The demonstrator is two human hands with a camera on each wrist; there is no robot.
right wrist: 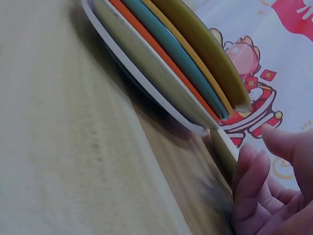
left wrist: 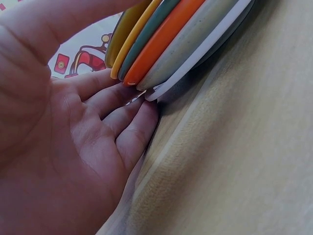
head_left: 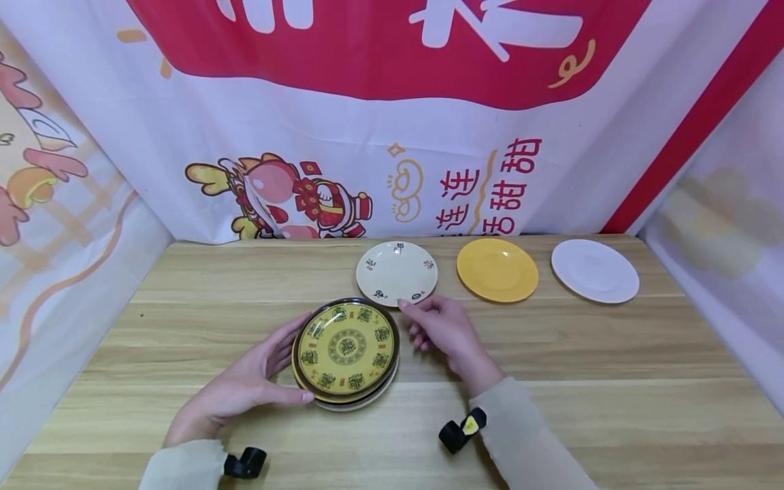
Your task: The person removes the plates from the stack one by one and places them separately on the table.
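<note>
A stack of plates [head_left: 346,347] stands on the table, topped by a yellow patterned plate with a dark brown rim. Below it, yellow, teal, orange, cream and white rims [left wrist: 176,81] show from the side. My left hand [head_left: 257,381] holds the stack's left side, fingers along the rims and thumb at the near edge. Just right of the stack, my right hand [head_left: 444,333] has its thumb tip at the near rim of a cream plate [head_left: 397,272] with small dark and red marks. A gap shows between thumb and bent fingers [right wrist: 254,166].
Right of the cream plate, a yellow plate [head_left: 497,270] and a white plate [head_left: 595,271] lie in a row near the back edge of the wooden table [head_left: 582,408]. Printed cloth [head_left: 343,122] hangs behind the table and at both sides.
</note>
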